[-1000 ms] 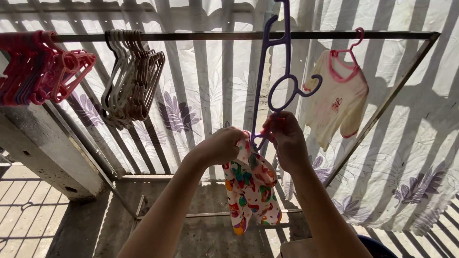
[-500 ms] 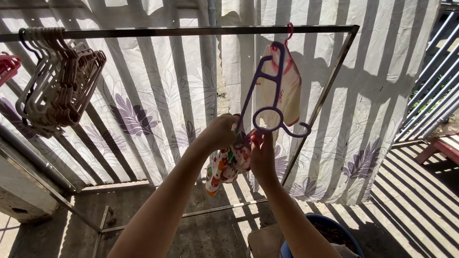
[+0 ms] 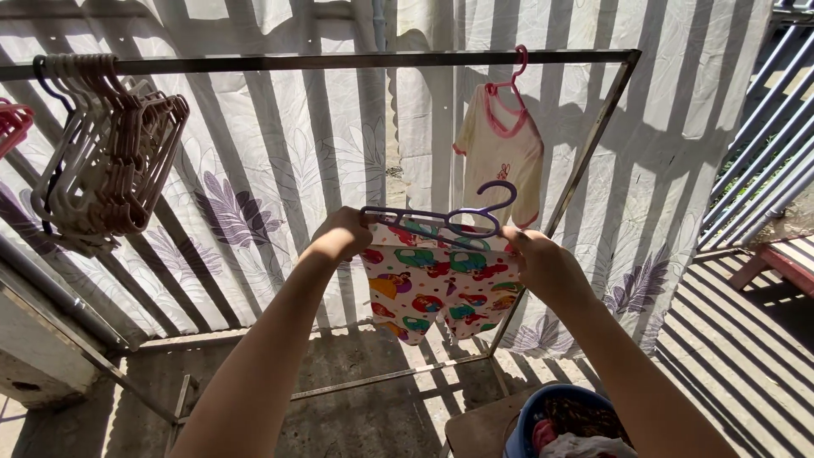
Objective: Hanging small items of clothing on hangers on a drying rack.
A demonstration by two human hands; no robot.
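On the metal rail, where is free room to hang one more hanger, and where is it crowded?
The rail is bare between the bundle of beige hangers on the left and the pink hanger carrying the cream baby shirt near the right corner. It is crowded at the left end, where beige and pink hangers bunch together.

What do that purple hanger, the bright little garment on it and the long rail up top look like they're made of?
The purple hanger looks like moulded plastic: thin, smooth, one even colour. The garment seems soft printed cloth, probably cotton; it hangs limp and creases. The rail looks like dull, dark metal bar, straight with a welded-looking corner, possibly painted.
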